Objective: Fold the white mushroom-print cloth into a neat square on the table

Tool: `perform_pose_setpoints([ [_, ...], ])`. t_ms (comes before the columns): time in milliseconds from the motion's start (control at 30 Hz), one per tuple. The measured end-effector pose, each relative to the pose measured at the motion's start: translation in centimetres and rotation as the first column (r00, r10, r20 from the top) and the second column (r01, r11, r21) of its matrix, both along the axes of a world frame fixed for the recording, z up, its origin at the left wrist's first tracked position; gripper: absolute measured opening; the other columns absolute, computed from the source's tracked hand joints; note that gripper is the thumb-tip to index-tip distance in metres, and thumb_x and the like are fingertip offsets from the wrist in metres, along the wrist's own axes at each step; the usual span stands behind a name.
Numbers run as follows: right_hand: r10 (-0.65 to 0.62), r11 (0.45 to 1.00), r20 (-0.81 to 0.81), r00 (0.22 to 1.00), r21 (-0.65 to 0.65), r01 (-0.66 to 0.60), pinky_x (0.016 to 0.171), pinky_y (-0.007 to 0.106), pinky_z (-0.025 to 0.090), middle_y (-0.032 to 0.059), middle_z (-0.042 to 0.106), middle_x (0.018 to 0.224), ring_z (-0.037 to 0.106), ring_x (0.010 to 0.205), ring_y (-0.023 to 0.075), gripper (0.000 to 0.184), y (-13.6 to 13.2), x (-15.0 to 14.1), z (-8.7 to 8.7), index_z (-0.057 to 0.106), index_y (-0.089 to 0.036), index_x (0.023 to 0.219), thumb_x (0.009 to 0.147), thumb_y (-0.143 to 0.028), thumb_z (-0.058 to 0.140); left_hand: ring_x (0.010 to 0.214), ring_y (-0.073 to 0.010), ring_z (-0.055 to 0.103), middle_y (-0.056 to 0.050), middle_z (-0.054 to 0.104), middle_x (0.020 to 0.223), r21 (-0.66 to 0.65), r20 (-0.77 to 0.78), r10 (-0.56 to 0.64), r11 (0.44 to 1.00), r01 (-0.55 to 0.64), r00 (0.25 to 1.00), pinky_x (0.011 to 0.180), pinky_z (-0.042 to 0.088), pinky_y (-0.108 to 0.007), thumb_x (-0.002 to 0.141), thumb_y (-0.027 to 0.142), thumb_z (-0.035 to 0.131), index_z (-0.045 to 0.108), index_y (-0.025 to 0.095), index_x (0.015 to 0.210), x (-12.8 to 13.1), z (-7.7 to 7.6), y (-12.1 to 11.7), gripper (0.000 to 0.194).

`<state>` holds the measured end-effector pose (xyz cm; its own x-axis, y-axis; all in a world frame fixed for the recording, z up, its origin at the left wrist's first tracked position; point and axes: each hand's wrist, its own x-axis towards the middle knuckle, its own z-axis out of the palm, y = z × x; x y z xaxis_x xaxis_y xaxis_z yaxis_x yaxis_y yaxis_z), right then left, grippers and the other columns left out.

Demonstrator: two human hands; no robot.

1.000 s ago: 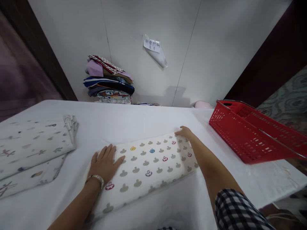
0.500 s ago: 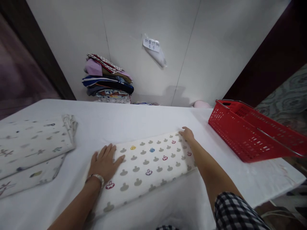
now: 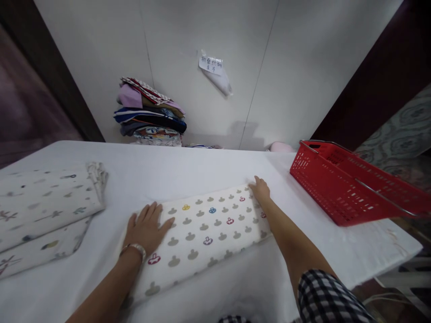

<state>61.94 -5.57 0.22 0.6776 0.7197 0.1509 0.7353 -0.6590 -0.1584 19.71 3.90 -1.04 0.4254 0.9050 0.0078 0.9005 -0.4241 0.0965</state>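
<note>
A long folded white cloth (image 3: 215, 229) printed with grey mushroom shapes, plus a few coloured ones, lies slantwise in front of me. My left hand (image 3: 144, 226), wearing a silver bangle at the wrist, rests flat on its left end with fingers and thumb spread. At the far right corner, my right hand (image 3: 261, 190) has its fingers bent about the cloth's edge, the thumb side against the fabric. Part of those fingers is hidden. My right forearm crosses the cloth's right end.
Folded white cloth with a plant print (image 3: 50, 206) lies on the left of the white table (image 3: 188, 168). A red plastic basket (image 3: 336, 188) with metal handles stands on the right. Piled fabrics (image 3: 151, 112) sit by the back wall, where a bagged paper label (image 3: 211, 65) hangs.
The view has shifted slightly. Both hands keep nearly the same places on the mushroom-print cloth, and its fold looks unchanged.
</note>
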Motion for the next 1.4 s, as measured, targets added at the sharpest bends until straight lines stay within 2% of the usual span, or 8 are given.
perform_pose_setpoints([
  [133, 0.201, 0.979, 0.202, 0.959, -0.016, -0.201, 0.105, 0.039, 0.022, 0.0127, 0.038, 0.144, 0.028, 0.132, 0.0248, 0.048, -0.2, -2.1, 0.2, 0.038, -0.013, 0.137, 0.09, -0.021, 0.038, 0.139, -0.029, 0.018, -0.008, 0.025, 0.151, 0.005, 0.007, 0.0, 1.0, 0.0, 1.0, 0.111, 0.014, -0.05, 0.08, 0.061, 0.027, 0.036, 0.014, 0.141, 0.1, 0.0, 0.0, 0.077],
  [267, 0.392, 0.92, 0.185, 0.901, -0.097, -0.38, 0.111, 0.039, 0.01, 0.0103, 0.026, 0.15, 0.015, 0.139, 0.0231, 0.053, -0.7, -4.3, -0.7, 0.033, -0.012, 0.141, 0.093, -0.035, 0.033, 0.139, -0.028, 0.017, -0.007, 0.024, 0.151, -0.002, 0.0, 0.009, 1.0, -0.009, 1.0, 0.111, 0.014, -0.049, 0.08, 0.062, 0.025, 0.035, 0.015, 0.141, 0.1, 0.0, 0.1, 0.078],
  [400, 0.323, 0.937, 0.063, 0.944, -0.164, -0.309, 0.11, 0.04, 0.013, 0.0107, 0.024, 0.151, 0.017, 0.139, 0.0238, 0.064, -1.3, -4.4, -1.9, 0.03, -0.013, 0.143, 0.092, -0.053, 0.027, 0.14, -0.0272, 0.015, -0.006, 0.023, 0.152, -0.005, -0.001, 0.008, 1.0, -0.008, 1.0, 0.112, 0.013, -0.049, 0.08, 0.063, 0.024, 0.034, 0.016, 0.142, 0.1, -0.1, 0.2, 0.079],
  [567, 0.252, 0.949, 0.034, 0.967, -0.207, -0.24, 0.11, 0.04, 0.015, 0.0085, 0.022, 0.152, 0.016, 0.139, 0.0227, 0.065, -1.4, -3.5, -2.7, 0.026, -0.018, 0.145, 0.092, -0.056, 0.023, 0.14, -0.0271, 0.015, -0.006, 0.022, 0.152, -0.002, -0.007, 0.006, 1.0, -0.006, 1.0, 0.112, 0.013, -0.048, 0.08, 0.062, 0.025, 0.034, 0.016, 0.142, 0.1, -0.2, 0.2, 0.078],
  [833, 0.264, 0.939, -0.022, 0.964, -0.223, -0.262, 0.108, 0.041, 0.017, 0.0103, 0.023, 0.151, 0.017, 0.139, 0.0214, 0.06, -2.0, -3.8, -1.4, 0.028, -0.02, 0.143, 0.093, -0.052, 0.025, 0.14, -0.0268, 0.016, -0.007, 0.024, 0.151, 0.001, 0.007, 0.008, 1.0, -0.008, 1.0, 0.112, 0.012, -0.048, 0.081, 0.063, 0.025, 0.034, 0.016, 0.142, 0.3, 0.4, -0.4, 0.077],
  [1100, 0.192, 0.952, -0.058, 0.98, -0.233, -0.2, 0.109, 0.048, 0.015, 0.0097, 0.02, 0.152, 0.015, 0.139, 0.0229, 0.063, -3.9, -3.6, -1.6, 0.028, -0.016, 0.143, 0.093, -0.054, 0.023, 0.14, -0.0264, 0.015, -0.007, 0.023, 0.152, -0.009, 0.048, -0.002, 1.0, 0.003, 0.999, 0.113, 0.009, -0.049, 0.082, 0.064, 0.023, 0.033, 0.017, 0.142, 0.3, 0.3, -0.7, 0.076],
  [1233, 0.205, 0.954, 0.013, 0.979, -0.225, -0.196, 0.107, 0.051, 0.016, 0.0112, 0.026, 0.15, 0.019, 0.137, 0.0261, 0.058, -3.5, -5.4, -0.9, 0.035, -0.017, 0.139, 0.093, -0.051, 0.027, 0.141, -0.0254, 0.013, -0.006, 0.02, 0.153, -0.036, 0.037, 0.006, 0.999, -0.004, 0.999, 0.113, 0.008, -0.048, 0.083, 0.063, 0.022, 0.03, 0.017, 0.143, 0.4, 0.5, -0.9, 0.076],
  [1400, 0.369, 0.915, 0.009, 0.929, -0.178, -0.362, 0.108, 0.051, 0.012, 0.0096, 0.02, 0.152, 0.014, 0.139, 0.025, 0.058, -3.8, -10.3, -1.2, 0.03, -0.021, 0.143, 0.094, -0.051, 0.023, 0.141, -0.0256, 0.01, -0.006, 0.018, 0.153, -0.04, 0.042, -0.005, 0.999, 0.007, 0.999, 0.113, 0.006, -0.049, 0.083, 0.063, 0.022, 0.029, 0.017, 0.144, 0.3, 0.5, -1.0, 0.076],
])
